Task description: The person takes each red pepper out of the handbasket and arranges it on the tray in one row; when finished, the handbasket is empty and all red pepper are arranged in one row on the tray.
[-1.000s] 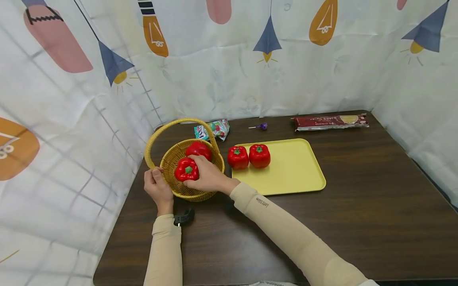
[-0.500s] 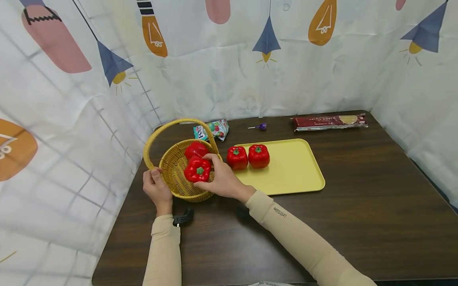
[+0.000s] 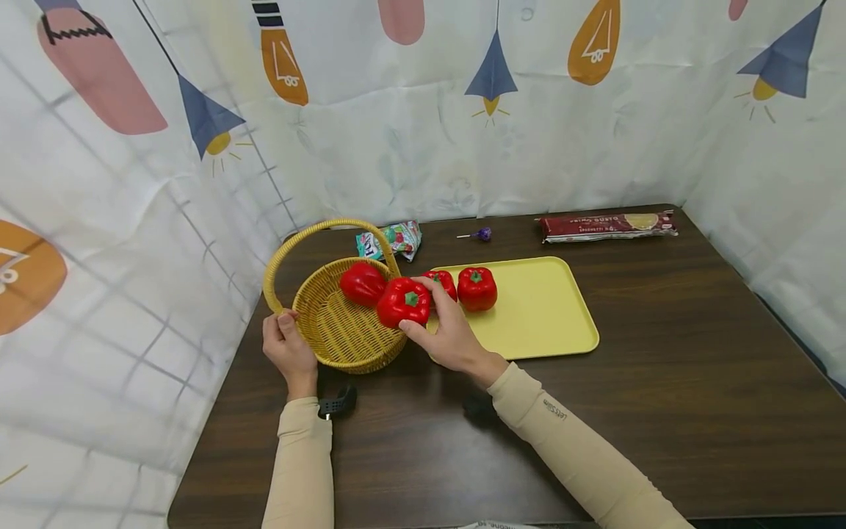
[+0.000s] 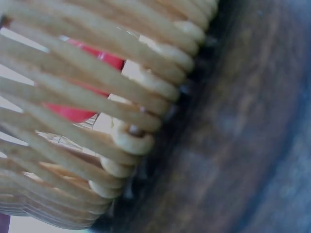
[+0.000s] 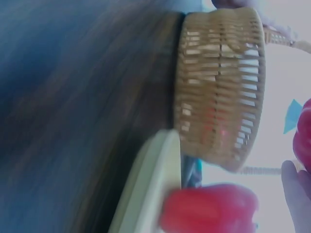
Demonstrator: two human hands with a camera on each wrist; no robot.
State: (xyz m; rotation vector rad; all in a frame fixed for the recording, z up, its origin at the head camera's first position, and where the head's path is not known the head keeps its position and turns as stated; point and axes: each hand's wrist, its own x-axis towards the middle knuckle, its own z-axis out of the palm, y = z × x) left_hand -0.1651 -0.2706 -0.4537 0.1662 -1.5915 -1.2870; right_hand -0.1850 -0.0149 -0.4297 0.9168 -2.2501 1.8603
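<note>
A red bell pepper [image 3: 402, 303] is held by my right hand [image 3: 449, 334], thumb and fingers around its side, above the right rim of the yellow wicker basket [image 3: 346, 334]. My left hand [image 3: 289, 349] pinches the basket's left side near the foot of its handle. Inside the basket lies another red bell pepper [image 3: 363, 283]. Two more stand on the yellow tray [image 3: 535, 316]: one red bell pepper [image 3: 477, 289] in plain sight, and a second bell pepper [image 3: 443, 279] partly hidden behind my right hand. The left wrist view shows mostly basket weave [image 4: 97, 87], blurred.
Behind the basket lies a snack bag [image 3: 399, 239]. A purple lollipop [image 3: 485, 234] and a long dark red biscuit packet [image 3: 608, 225] lie along the back of the brown table [image 3: 661, 411]. Patterned curtains [image 3: 423, 147] hang behind it and at both sides.
My right hand has lifted one bell pepper out of the basket's middle and carried it right, over the rim toward the tray. My left hand stays at the basket's side.
</note>
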